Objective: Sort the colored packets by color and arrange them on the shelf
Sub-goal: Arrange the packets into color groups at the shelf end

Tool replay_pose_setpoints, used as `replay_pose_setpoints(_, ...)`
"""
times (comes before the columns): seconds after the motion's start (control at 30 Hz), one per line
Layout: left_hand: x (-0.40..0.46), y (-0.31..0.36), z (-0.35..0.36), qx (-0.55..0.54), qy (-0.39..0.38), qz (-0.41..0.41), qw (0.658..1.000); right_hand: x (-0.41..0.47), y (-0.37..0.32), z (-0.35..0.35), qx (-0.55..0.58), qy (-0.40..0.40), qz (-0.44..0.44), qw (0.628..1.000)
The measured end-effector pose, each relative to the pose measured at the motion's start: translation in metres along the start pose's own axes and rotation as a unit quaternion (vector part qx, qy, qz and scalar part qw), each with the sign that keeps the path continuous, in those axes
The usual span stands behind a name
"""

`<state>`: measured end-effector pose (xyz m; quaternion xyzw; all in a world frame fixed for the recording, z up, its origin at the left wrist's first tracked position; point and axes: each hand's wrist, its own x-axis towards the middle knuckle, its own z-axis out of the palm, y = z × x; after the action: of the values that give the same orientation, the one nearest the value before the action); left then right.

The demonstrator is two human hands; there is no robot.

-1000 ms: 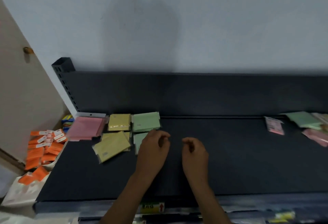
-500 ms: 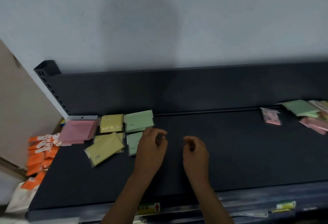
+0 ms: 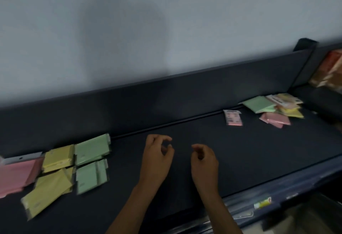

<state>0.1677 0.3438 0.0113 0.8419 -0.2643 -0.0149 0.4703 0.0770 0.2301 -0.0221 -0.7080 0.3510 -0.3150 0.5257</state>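
Observation:
On the dark shelf (image 3: 240,150), sorted packets lie at the left: a pink stack (image 3: 16,174), yellow packets (image 3: 57,157) with another yellow one (image 3: 46,193) askew in front, and two green stacks (image 3: 91,149) (image 3: 90,176). At the right lies a mixed heap with a green packet (image 3: 259,104), yellow ones (image 3: 292,112) and pink ones (image 3: 275,119), plus a single pink packet (image 3: 233,118) apart from it. My left hand (image 3: 157,157) and my right hand (image 3: 204,161) hover over the shelf's middle, fingers loosely curled, holding nothing.
The shelf's dark back panel (image 3: 166,93) stands against a pale wall. A price strip with a small label (image 3: 262,202) runs along the front edge. Orange-brown goods (image 3: 331,70) sit beyond the shelf's right end post.
The view has swung to the right, so the sorted stacks sit further left and the mixed heap is in fuller view. My left hand has come off the front green stack; both hands stay empty.

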Motion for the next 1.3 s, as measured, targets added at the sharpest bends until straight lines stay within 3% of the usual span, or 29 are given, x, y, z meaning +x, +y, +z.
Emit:
replay_pose_setpoints(0.53, 0.038, 0.130, 0.204, -0.015, -0.124, 0.077, 0.989, 0.112, 0.050, -0.192, -0.037, 0.124, 0.054, 0.990)
replay_pose_setpoints(0.83, 0.041, 0.191, 0.286, -0.024, -0.155, 0.091, 0.983, 0.157, 0.070, -0.274, -0.035, 0.130, 0.055, 0.989)
replay_pose_setpoints(1.3, 0.065, 0.190, 0.324, 0.026, -0.162, 0.093, 0.982, 0.189, 0.089, -0.287, -0.074, 0.118, 0.066, 0.988)
